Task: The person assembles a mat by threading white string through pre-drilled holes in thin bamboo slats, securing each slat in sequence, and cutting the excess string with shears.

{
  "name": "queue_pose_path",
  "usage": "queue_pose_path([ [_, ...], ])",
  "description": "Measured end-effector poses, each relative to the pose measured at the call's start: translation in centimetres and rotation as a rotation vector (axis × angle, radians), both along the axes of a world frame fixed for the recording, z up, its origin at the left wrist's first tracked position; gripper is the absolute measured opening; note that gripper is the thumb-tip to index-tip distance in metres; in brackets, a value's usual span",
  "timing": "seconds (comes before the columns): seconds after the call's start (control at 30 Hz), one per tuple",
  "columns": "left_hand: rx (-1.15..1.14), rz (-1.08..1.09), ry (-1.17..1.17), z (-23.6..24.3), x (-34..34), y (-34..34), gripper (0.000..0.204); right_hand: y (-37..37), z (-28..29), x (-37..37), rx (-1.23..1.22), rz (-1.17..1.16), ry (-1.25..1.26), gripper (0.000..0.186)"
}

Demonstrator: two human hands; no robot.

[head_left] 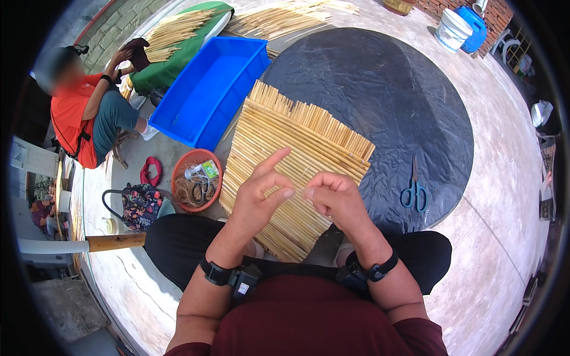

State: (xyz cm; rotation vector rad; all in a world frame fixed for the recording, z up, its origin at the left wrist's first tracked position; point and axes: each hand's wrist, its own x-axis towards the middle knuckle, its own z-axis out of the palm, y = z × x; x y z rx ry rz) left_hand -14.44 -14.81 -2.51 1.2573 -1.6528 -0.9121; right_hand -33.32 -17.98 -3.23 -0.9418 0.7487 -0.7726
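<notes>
Both hands meet over a mat of pale straw-coloured sticks [279, 148] laid side by side in front of my lap. My left hand [261, 193] points its index finger outward, while its thumb and curled fingers pinch a thin pale strand [300, 190]. Facing it, my right hand [338, 199] is closed in a pinch on the same strand, which is barely visible in the short gap between them. Scissors [414, 190] with teal handles lie to the right on a round, black-covered surface [380, 77].
Left of the mat stand a blue crate [205, 89] and an orange basin [196, 207] of fibres. A floral bag [141, 207] sits nearby. A person in orange [83, 113] crouches at far left, by sticks [178, 35] on green cloth. Buckets [454, 29] stand far right.
</notes>
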Motion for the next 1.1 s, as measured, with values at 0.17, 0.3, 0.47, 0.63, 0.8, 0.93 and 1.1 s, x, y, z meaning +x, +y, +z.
queue_pose_path([
  [0.17,0.233,0.037,0.546,-0.4,-1.8,0.2,0.003,0.0,-0.2,0.0,0.115,-0.008,-0.268,0.013],
  [0.3,0.047,0.171,0.294,-0.5,-2.3,0.3,0.003,0.4,-0.2,0.6,-0.029,-0.050,-0.162,0.021],
  [0.47,-0.034,0.266,0.226,0.2,-2.3,0.5,0.003,1.1,0.5,1.2,-0.459,-0.049,0.166,0.032],
  [0.63,-0.063,0.245,0.013,0.7,-1.8,0.6,0.006,1.0,-0.4,1.7,-0.802,-0.102,0.420,0.036],
  [0.8,0.013,0.337,0.018,-0.4,-2.3,0.4,0.005,0.9,-0.8,2.4,-1.170,-0.233,0.591,0.035],
  [0.93,0.194,0.374,0.338,-1.1,-2.2,0.1,0.006,1.3,-1.5,2.4,-0.891,-0.177,0.605,0.020],
  [1.1,0.322,0.332,0.445,-1.0,-1.9,0.2,0.008,0.5,-1.0,1.6,-1.016,-0.143,0.564,0.005],
])
